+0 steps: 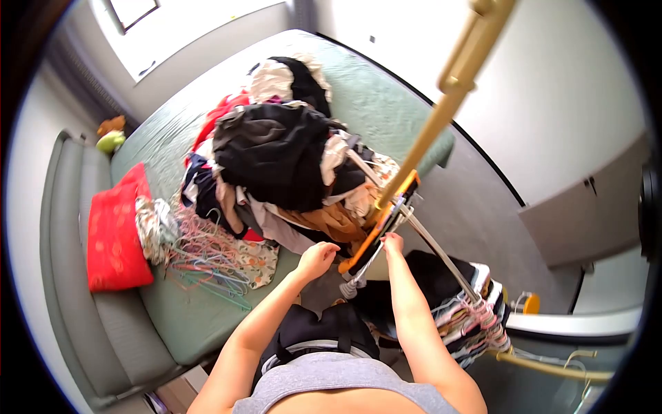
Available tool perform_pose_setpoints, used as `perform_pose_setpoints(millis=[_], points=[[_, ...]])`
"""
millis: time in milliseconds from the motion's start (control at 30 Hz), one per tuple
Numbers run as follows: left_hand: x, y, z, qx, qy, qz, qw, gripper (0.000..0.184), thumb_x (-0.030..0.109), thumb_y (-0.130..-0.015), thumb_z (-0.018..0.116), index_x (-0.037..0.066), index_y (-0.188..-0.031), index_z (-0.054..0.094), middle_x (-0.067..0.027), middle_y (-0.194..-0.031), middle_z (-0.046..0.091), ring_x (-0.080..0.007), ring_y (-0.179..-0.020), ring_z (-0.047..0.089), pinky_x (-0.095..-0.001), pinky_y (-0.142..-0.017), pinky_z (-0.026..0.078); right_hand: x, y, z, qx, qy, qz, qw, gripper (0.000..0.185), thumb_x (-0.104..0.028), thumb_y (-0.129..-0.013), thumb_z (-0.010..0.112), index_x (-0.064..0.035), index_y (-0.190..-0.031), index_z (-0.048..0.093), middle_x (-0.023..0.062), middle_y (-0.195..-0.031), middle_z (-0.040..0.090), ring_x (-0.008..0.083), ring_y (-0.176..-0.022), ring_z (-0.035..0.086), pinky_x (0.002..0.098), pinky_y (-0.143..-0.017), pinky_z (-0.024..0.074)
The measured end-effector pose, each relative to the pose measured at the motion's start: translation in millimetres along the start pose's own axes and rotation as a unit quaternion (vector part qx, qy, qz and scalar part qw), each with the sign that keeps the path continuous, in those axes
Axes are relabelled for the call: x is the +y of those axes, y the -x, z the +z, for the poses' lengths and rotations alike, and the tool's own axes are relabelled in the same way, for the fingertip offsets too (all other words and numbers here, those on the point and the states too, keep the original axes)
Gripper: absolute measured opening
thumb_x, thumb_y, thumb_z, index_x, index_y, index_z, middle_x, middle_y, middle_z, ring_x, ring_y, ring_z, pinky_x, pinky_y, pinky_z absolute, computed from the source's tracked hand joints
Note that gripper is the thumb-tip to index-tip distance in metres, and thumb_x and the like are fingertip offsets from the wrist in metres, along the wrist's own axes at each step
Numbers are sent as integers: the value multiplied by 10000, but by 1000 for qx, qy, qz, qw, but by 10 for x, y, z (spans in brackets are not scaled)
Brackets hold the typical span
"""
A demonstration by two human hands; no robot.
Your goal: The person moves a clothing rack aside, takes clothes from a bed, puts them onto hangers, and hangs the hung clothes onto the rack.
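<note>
Near the middle of the head view, my left hand is raised beside the bed's edge, its fingers curled together, and whatever they might hold is too small to make out. My right hand is closed at the rack's metal rail, on the upper end of a pale cord that hangs down to a bundled end. An orange and black frame piece stands between my two hands. Beyond them a large heap of clothes, with a black garment on top, lies on the bed.
Tangled hangers and a red cushion lie on the bed at the left. A tan pole rises at upper right. Clothes on pink hangers hang from the metal rail at lower right.
</note>
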State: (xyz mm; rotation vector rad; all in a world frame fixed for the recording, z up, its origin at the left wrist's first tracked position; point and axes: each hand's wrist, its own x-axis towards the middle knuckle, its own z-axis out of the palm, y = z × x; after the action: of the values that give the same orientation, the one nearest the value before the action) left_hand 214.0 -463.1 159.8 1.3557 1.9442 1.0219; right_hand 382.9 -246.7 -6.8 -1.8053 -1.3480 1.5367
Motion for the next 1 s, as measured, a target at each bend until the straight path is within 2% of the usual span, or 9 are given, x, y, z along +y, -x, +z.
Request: perform_pose_setpoints(millis=[167,233,300,433,533,567,733,867,1000], points=[[-247,229,-221,63,18,-49,997,160,99,-824,564,47,-958,632,-101,-847,632,-191,-717,621,-294,-654,489,-67,-72,400,-19,65,-47,997,236,-188,-834,499,-24,-752,649,110,-687,658,203,-641,618,340,-641,469],[-374,263,-336,85,26,-69,994,161,101,-828,565,44,-965,630,-96,-835,638,-174,-706,617,-287,-648,485,-106,12,476,51,188,-114,974,219,-181,-810,527,-2,-905,611,141,-738,638,270,-640,590,376,-627,481],[-545,272,-457,111,44,-95,988,165,107,-833,567,42,-972,626,-90,-818,642,-158,-688,610,-282,-639,482,-427,481,537,113,242,-67,961,369,-174,-756,570,61,-1037,520,258,-1049,565,417,-991,533,433,-854,442],[-1131,37,-840,220,90,-85,968,199,135,-840,579,24,-1003,608,-70,-790,637,-119,-680,601,-262,-617,484,-243,1044,849,248,189,-256,915,530,-101,-732,543,61,-1211,382,265,-1219,423,404,-1150,405,448,-972,348],[-1662,-373,-1220,280,207,-181,920,246,148,-857,562,-18,-1039,575,-81,-829,641,-132,-658,613,-269,-599,489,-128,1456,1100,133,138,-248,950,482,-62,-731,516,33,-1195,423,221,-1174,479,354,-1091,471,417,-951,370],[-1932,-557,-1348,259,280,-244,892,356,204,-860,576,8,-1151,514,-88,-1003,604,-139,-682,619,-254,-541,478,-120,1595,1181,83,105,-222,966,464,-58,-732,513,23,-1183,442,210,-1151,501,340,-1062,499,403,-932,388],[-1980,-1296,-1948,251,427,-366,788,643,433,-810,627,45,-1261,384,-98,-1088,556,-199,-842,624,-289,-553,504,-111,1940,1569,-23,110,-118,987,392,-61,-765,553,-20,-1151,494,111,-1065,580,204,-919,568,306,-831,443],[-1868,-1406,-2092,294,425,-294,804,299,301,-862,597,48,-977,485,-59,-866,590,-141,-588,596,-255,-515,496,-268,2084,1846,-67,99,-98,988,415,-77,-784,559,-31,-1188,477,110,-1103,567,205,-942,566,315,-839,439],[-1617,-903,-2202,307,478,-204,798,229,255,-872,585,53,-968,537,-19,-861,573,-96,-620,552,-216,-512,469,-570,2082,2123,-78,105,-132,983,481,-100,-798,574,-42,-1253,426,124,-1172,535,209,-962,563,323,-823,453]])
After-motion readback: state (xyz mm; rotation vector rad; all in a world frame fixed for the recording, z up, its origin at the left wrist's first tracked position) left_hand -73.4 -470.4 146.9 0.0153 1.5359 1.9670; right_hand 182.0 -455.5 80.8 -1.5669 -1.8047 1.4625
